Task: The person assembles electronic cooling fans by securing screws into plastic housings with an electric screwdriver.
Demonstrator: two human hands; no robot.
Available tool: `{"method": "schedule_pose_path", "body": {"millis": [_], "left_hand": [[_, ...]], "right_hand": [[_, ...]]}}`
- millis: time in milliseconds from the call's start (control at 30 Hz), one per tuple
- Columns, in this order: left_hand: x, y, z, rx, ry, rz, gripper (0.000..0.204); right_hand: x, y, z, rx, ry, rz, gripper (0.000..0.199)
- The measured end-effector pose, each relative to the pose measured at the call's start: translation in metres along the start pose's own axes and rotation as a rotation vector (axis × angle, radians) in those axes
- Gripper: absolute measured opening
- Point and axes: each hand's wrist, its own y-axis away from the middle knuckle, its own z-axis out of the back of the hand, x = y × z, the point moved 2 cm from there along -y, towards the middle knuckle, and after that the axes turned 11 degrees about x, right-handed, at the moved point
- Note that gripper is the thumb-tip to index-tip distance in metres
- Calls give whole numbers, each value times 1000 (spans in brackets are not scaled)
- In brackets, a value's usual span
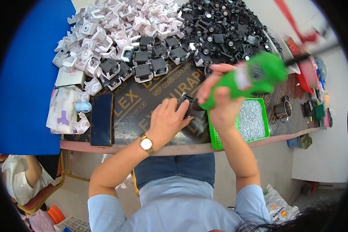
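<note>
Black part (188, 103) between left fingers (173, 108).

green plastic power screwdriver (255, 75) kinda motion-blurred, small black plastic part (188, 104) half buried under the left hand (167, 120)

We see short-sleeved light blue shirt (181, 208), sleeves ending above elbows. Below it, blue denim trousers (176, 168). On left wrist, gold-coloured watch (146, 144) with round white dial and metal band. Both forearms bare, left hand (167, 120) and right hand (219, 106) without gloves. Dark hair (297, 222) visible at lower right edge.
</note>
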Motion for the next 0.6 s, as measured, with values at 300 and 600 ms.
{"method": "schedule_pose_path", "body": {"millis": [300,600], "left_hand": [[-10,48,35,241,379,-85,46],[-25,84,34,52,723,-5,38]], "right_hand": [[47,36,66,-133,-68,90,69],[34,43,47,-65,-88,48,73]]}}
